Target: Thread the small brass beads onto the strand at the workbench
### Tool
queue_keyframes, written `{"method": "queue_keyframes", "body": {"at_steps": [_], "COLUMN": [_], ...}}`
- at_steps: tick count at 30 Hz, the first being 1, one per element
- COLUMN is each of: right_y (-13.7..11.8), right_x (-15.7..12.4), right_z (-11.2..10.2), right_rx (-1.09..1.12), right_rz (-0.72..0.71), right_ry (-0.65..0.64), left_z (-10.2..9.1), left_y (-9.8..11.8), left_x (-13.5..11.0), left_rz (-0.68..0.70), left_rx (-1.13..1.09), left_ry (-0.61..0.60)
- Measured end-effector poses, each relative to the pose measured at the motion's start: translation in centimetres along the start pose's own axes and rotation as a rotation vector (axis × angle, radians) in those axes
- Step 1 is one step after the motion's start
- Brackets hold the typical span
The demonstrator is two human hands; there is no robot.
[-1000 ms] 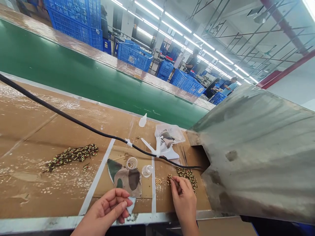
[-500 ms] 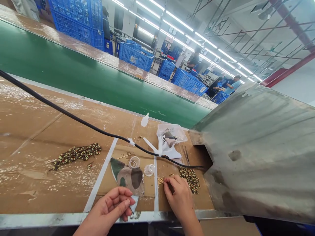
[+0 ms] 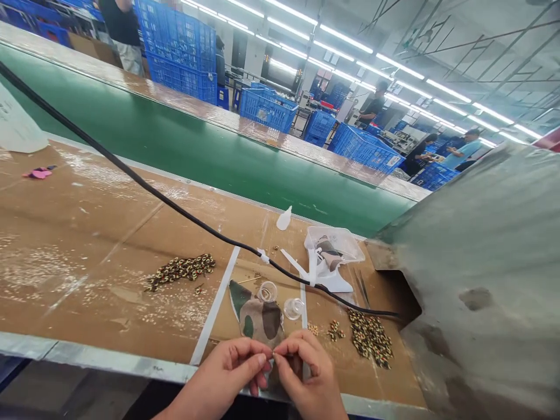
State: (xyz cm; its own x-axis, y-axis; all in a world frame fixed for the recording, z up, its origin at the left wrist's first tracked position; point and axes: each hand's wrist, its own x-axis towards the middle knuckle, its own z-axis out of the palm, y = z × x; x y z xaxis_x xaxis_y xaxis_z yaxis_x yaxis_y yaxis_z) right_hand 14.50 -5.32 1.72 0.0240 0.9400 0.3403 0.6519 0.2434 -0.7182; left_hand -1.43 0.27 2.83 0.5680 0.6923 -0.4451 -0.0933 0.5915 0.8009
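My left hand (image 3: 238, 370) and my right hand (image 3: 306, 370) meet at their fingertips over the table's front edge. Both are closed in a pinch; whatever lies between the tips is too small to make out. Just behind them a camouflage cloth (image 3: 258, 318) lies flat, partly covered by my hands. Two small clear cups (image 3: 294, 308) stand by its far side. Right of the right hand are some tiny tan pieces (image 3: 312, 328), a small cluster of dark-and-yellow pieces (image 3: 336, 331) and a larger heap of similar ones (image 3: 370, 337).
Another heap of dark-and-yellow pieces (image 3: 181, 271) lies left. A black cable (image 3: 153, 189) crosses above the cardboard-covered table. Behind are a white bottle (image 3: 284, 219), a clear tray (image 3: 354, 251) and tweezers (image 3: 362, 289). A metal housing (image 3: 490, 280) bounds the right; a green belt (image 3: 196, 151) runs beyond.
My right hand has moved left from the tan pieces to meet my left hand's fingertips. The pale scrap seen at my left fingers no longer shows clearly. The view has swung left.
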Motion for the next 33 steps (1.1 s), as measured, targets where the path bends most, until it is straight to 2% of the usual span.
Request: {"method": "queue_keyframes", "body": {"at_steps": [5,10,16,23,29,33], "right_y": [0.1,0.0,0.1,-0.5,-0.6,-0.7], "right_x": [0.2,0.0,-0.4,-0.1,0.1,0.0], "right_z": [0.8,0.7,0.4,0.2,0.0,0.4], "right_rx": [-0.003,-0.055,-0.121,-0.224,-0.263,-0.243], "right_rz": [-0.048,-0.091,-0.107,-0.18,-0.25,-0.209], "right_ry": [-0.044,-0.015,-0.065,-0.008,-0.045,0.0], "left_z": [-0.3,-0.4,-0.3,0.2,0.0,0.1], "left_y": [-0.4,-1.1,-1.2,-0.5,-0.8,-0.8], "left_x": [0.0,0.2,0.2,-0.2,0.0,-0.1], "left_rz": [0.002,0.045,0.041,0.031,0.028,0.036], "left_rx": [-0.042,-0.041,-0.036,-0.047,-0.067,-0.093], "left_ry": [-0.001,0.034,0.055,0.07,0.072,0.093]}}
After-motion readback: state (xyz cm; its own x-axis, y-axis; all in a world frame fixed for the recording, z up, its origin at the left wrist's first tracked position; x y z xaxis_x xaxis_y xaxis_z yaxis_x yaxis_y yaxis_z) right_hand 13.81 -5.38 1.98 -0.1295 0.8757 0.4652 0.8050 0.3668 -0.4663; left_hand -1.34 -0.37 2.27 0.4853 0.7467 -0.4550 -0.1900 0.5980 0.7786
